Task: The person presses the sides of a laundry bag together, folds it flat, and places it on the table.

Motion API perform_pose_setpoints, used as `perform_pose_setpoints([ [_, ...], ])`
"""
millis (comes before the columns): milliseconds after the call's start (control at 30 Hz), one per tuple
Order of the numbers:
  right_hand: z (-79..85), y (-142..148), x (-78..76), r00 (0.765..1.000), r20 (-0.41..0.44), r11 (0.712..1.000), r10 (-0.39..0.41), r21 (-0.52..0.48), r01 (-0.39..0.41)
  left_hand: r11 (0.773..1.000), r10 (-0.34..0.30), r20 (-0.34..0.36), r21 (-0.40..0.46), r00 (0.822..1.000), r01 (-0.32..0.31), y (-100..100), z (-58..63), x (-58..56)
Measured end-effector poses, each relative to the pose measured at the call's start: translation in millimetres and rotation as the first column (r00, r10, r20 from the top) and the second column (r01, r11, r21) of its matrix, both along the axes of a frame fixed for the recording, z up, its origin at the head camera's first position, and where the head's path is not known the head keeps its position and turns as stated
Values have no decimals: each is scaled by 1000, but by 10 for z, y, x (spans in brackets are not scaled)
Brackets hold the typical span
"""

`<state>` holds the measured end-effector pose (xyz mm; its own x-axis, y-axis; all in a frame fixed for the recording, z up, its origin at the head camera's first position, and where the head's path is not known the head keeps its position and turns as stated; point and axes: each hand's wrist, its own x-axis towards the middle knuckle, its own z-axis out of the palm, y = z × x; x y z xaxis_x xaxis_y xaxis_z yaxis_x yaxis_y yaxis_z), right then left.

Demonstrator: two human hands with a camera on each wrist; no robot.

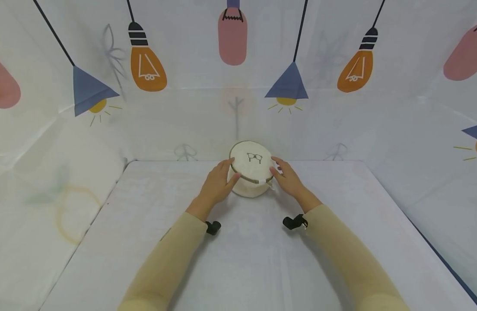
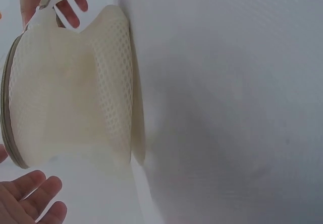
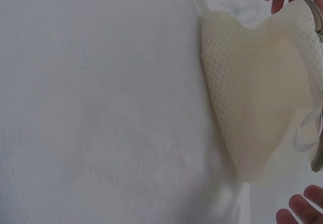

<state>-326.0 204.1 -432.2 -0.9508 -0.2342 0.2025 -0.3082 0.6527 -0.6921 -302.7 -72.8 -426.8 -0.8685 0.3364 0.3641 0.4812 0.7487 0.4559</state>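
Observation:
A round, cream mesh laundry bag (image 1: 249, 188) stands near the table's far edge. Its flat lid (image 1: 246, 166) bears a drawing of eyeglasses and is ringed by a greenish-brown zipper (image 2: 6, 103). A white pull loop (image 3: 305, 133) hangs from the zipper. On the bag's left side is the left hand (image 1: 217, 181), its thumb and fingers spread at the lid's rim. The right hand (image 1: 289, 178) flanks the opposite side, fingers apart near the rim. Loosely extended fingers show in both wrist views; whether they touch the bag I cannot tell.
The bag stands on a white-covered table (image 1: 246, 255), close to the white backdrop (image 1: 192, 116) printed with lamps and bulbs. Sheeting also rises at the left and right sides. A small black device (image 1: 294, 222) sits at the right wrist, another (image 1: 213, 227) at the left.

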Motion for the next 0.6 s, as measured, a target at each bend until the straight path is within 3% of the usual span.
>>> perform_pose_setpoints([
  [233,-34,-53,-92,999,45,996,-27,-89,31,999,45,30,-22,999,-45,57,20,-44],
  [600,-98,-178,-147,985,164,984,-53,-161,79,995,47,55,86,997,-52,137,23,-76],
])
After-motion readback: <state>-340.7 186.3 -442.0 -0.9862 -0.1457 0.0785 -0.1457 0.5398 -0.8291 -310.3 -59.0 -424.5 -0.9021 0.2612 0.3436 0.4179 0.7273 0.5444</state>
